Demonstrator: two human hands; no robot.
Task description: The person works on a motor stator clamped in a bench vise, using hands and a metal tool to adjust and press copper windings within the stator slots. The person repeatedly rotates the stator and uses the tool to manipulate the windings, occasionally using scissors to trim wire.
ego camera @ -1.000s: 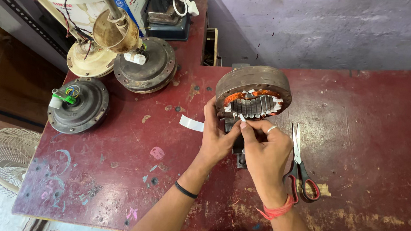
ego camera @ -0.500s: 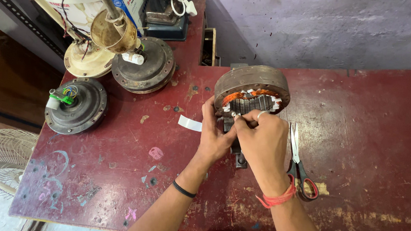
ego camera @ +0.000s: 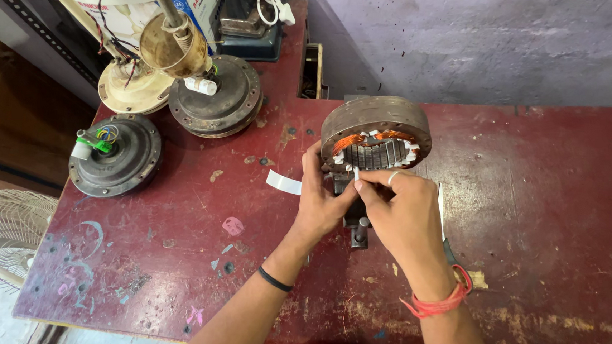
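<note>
We see a round motor stator (ego camera: 376, 132) at twelve o'clock on the red bench (ego camera: 547, 210). Our right hand (ego camera: 403, 215) fingers pinch a white strip (ego camera: 355, 172) at its lower edge; our left hand (ego camera: 321, 198) grips its nine o'clock side.

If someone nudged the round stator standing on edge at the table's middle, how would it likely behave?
The stator looks like thick stacked metal with copper windings, so it is probably heavy and rigid. Standing on its round rim, it could roll or tip if freed; the left hand steadies it. The white strip at the right hand looks thin and floppy.
</note>
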